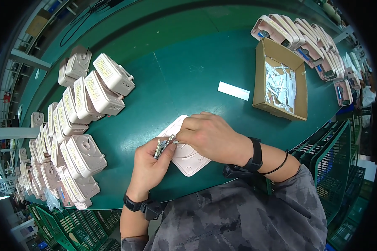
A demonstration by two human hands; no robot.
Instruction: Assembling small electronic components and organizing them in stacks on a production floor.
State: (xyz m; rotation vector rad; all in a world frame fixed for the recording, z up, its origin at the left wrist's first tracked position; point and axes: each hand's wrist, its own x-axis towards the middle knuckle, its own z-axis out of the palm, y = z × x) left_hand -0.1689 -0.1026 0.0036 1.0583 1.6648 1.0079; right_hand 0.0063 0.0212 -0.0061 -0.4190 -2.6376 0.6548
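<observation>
My left hand [151, 162] is closed around a small bundle of narrow strips [158, 149], pale and metallic with dark spots, that stick out between thumb and fingers. My right hand [206, 134] meets it from the right, its fingers pinched together close to the left thumb; what those fingertips hold, if anything, is hidden. Beneath both hands a pale pink plastic panel [189, 167] with rounded corners lies on the green table [184, 75], partly covered by them.
On the left stand rows of pale pink plastic housings [86, 152]. At the right is an open cardboard box [259, 79] of loose white strips, with a flat white strip [233, 90] beside it. More pink housings [276, 31] line the far right edge. Green crates [331, 163] flank the table.
</observation>
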